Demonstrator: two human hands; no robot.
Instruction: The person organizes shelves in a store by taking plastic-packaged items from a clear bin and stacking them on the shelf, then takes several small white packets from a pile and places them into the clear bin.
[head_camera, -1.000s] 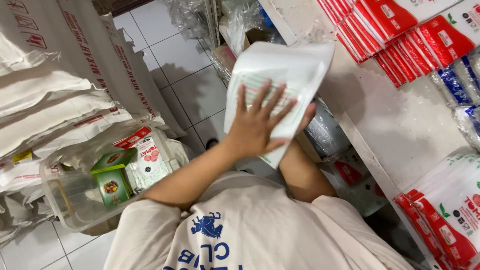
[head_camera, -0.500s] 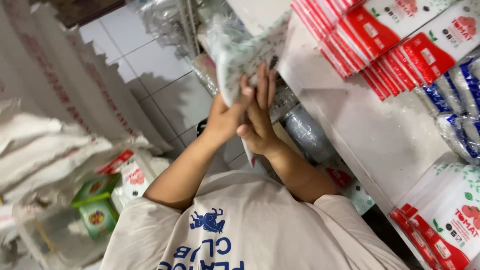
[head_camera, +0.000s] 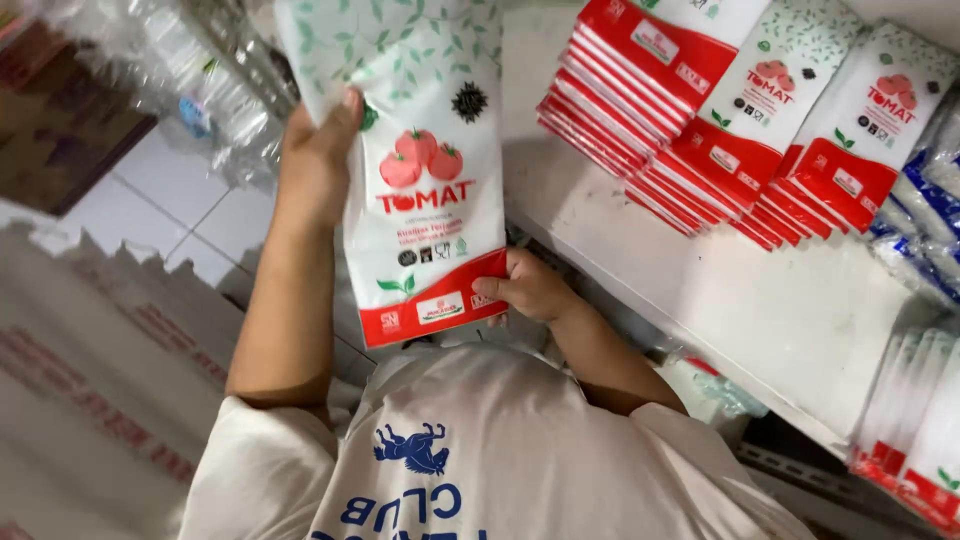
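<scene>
Head view, 2 hands (head_camera: 318, 150) (head_camera: 530, 285) gripping tomato pouch (head_camera: 425, 190)

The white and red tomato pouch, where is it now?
In the head view, the tomato pouch is centre-left, held up between the left hand and right hand, left of the stacked pouches on the white shelf.

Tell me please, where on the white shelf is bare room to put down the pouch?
The white shelf is bare between the pouch held in both hands and the red-and-white stacks, running toward the front edge. The back right is crowded with the stacks and blue packs.
</scene>
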